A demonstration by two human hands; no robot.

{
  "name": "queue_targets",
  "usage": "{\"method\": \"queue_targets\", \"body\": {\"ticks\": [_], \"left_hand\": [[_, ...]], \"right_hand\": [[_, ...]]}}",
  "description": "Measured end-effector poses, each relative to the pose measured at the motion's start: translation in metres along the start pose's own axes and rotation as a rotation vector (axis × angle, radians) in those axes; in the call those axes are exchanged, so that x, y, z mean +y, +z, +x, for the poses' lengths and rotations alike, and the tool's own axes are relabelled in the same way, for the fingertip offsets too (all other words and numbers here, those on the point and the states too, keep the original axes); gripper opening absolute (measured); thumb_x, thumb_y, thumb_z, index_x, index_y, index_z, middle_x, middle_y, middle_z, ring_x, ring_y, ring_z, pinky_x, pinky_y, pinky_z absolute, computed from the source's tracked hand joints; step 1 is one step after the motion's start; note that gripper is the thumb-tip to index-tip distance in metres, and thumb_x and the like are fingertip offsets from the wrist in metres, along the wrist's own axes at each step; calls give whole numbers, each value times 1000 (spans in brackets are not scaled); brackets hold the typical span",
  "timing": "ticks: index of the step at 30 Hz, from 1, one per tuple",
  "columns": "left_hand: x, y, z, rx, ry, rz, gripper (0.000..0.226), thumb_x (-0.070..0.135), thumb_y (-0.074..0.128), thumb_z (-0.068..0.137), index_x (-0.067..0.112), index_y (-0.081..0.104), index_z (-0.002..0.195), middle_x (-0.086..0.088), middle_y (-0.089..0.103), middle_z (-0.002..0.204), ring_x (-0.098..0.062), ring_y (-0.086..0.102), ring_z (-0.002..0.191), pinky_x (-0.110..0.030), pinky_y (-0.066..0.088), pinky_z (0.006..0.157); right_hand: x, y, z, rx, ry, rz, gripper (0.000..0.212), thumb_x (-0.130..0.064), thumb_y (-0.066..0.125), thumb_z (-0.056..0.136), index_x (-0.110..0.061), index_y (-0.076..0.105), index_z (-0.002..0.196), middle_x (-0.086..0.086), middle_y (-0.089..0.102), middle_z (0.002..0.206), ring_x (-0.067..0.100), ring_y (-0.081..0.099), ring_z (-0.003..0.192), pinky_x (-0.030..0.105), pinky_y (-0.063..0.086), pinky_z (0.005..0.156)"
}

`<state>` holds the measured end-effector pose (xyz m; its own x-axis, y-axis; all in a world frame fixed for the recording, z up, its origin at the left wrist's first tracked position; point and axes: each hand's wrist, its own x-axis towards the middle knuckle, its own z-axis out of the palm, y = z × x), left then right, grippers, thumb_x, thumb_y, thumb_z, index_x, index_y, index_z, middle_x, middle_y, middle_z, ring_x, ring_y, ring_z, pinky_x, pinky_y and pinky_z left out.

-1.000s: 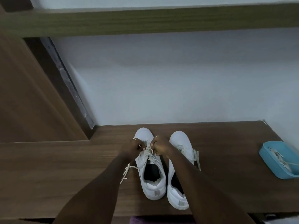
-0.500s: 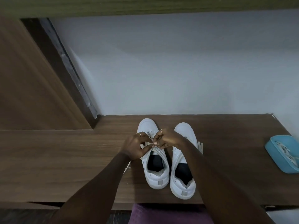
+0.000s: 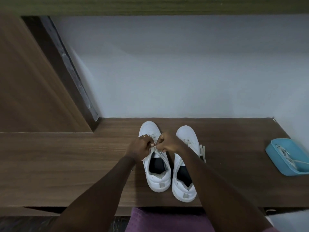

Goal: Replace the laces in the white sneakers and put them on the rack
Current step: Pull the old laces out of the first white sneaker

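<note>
Against grey wall (image 3: 167, 72), wooden shelf (image 3: 66, 164); sneakers (image 3: 158, 183) atop

Home storage nook, likely a closet or entryway. A wood-grain shelf (image 3: 66, 164) meets a plain pale wall (image 3: 167, 72), with an upper shelf (image 3: 150, 5) overhead and a wooden panel (image 3: 25, 81) at left. White sneakers (image 3: 158, 181) and a blue tray (image 3: 271, 150) sit on the shelf.

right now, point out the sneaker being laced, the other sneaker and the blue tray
sneaker being laced (image 3: 158, 180): head view, on its heel.
other sneaker (image 3: 185, 133): head view, on its toe cap.
blue tray (image 3: 284, 142): head view, on the bare inside near its far rim.
</note>
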<state>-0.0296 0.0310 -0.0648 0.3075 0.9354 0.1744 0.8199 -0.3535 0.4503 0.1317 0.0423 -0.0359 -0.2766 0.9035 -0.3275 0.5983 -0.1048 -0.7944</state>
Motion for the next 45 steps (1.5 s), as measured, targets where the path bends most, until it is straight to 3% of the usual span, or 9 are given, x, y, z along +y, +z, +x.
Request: {"method": "queue_targets", "body": {"ticks": [7,13,20,28,31,35,38,42,45], "left_hand": [[9,-13,7,-261,-393,-474,35,-11,41,82,17,47,62,-5,55,77,-21,49,79,-30,37,75],[9,-28,5,-336,-515,-705,42,35,49,96,9,46,64,0,43,59,-14,39,56,-26,35,65],[-17,-57,8,50,-799,-1306,40,25,39,99,16,39,60,0,55,59,-13,62,59,-24,48,62],[-48,-78,-3,341,-952,-1592,38,20,29,101,14,44,67,3,58,44,-13,55,57,-31,46,65],[-59,-84,1,460,-964,-1688,39,19,29,102,14,38,64,1,49,40,-12,47,43,-27,43,60],[-80,-95,11,475,-1025,-1488,40,22,29,102,15,35,64,4,38,38,-7,35,30,-25,37,54],[-79,-98,21,355,-1015,-1154,35,13,34,100,16,39,66,0,31,57,-7,33,34,-23,31,51],[-62,-87,20,-54,-775,-609,37,4,43,98,9,47,61,-7,42,60,-14,35,53,-15,29,42],[-28,-82,15,-432,-561,-162,28,15,54,95,1,60,70,-9,52,72,-16,44,68,-11,33,48]], "right_hand": [[3,0,-5,45,56,281,5,-1,56,85,0,60,82,8,64,71,10,60,60,20,52,61],[1,7,-9,10,161,601,19,-2,44,92,-13,53,79,1,53,61,9,46,54,22,44,59],[-3,-18,-12,-45,215,687,21,5,45,83,-10,57,77,-5,38,49,5,39,45,26,44,63],[16,-60,9,437,376,534,8,-19,52,86,-13,51,80,2,36,57,11,29,43,22,32,45],[19,-81,6,554,433,622,27,-23,42,90,-8,50,69,4,39,54,14,30,42,20,33,45],[23,-109,3,684,496,692,36,-24,36,94,-2,48,67,11,48,57,21,42,43,26,41,48],[22,-116,4,675,424,595,17,-10,43,91,-2,53,79,13,59,66,18,52,38,25,41,48],[9,-98,19,520,226,303,38,-6,57,86,-15,57,123,13,66,111,18,57,70,20,41,50],[6,-72,26,404,268,-219,37,-12,48,91,-6,54,128,16,60,119,27,55,92,26,45,65]]}}
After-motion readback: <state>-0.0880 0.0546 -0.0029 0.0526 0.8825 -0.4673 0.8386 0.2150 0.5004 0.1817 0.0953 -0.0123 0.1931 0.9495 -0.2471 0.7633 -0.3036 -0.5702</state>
